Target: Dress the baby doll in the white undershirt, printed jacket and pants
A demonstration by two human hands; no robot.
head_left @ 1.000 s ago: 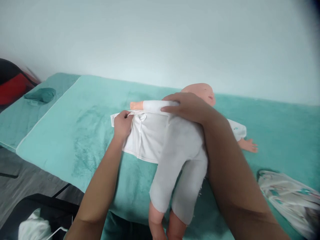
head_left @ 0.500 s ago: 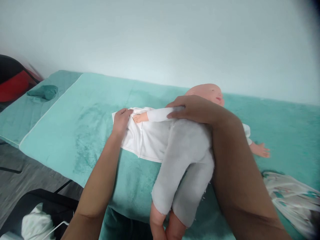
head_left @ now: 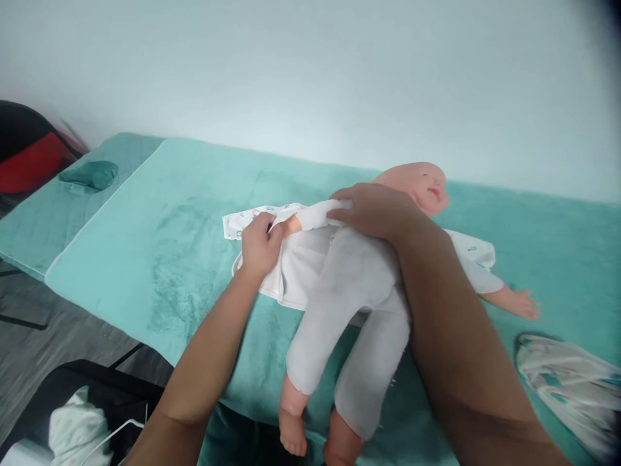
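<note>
Gripping a doll (head_left: 356, 278) dressed in pale cloth, a person's two bare hands work at the center of the frame, above a white garment (head_left: 298, 259) spread on a teal-covered bed (head_left: 116, 239). The right hand (head_left: 376, 208) clasps the doll's sleeved upper arm, thumb and fingers on either side; the left hand (head_left: 262, 246) is closed around the doll's hand, hiding it. Half a second earlier, the left hand held the garment's edge, just beside the doll's small fingers; it now sits farther right in the frame, and a printed sleeve shows above it. One doll's foot, cut off before, has come into view at the bottom. Counted in all: one doll, with two arms and two legs; one garment, a printed sleeve at each side; one patterned cloth (head_left: 567, 382) at lower right; one bundled cloth (head_left: 80, 430) on a black chair (head_left: 87, 382) at lower left; and a red-and-black chair (head_left: 39, 158) at the left edge. The bed's near edge slants down from the left toward the doll's lower legs, and its far edge meets a pale wall (head_left: 291, 77). Open teal surface stretches left of the garment, with a narrower band along the wall and more room right of the doll's head.
</note>
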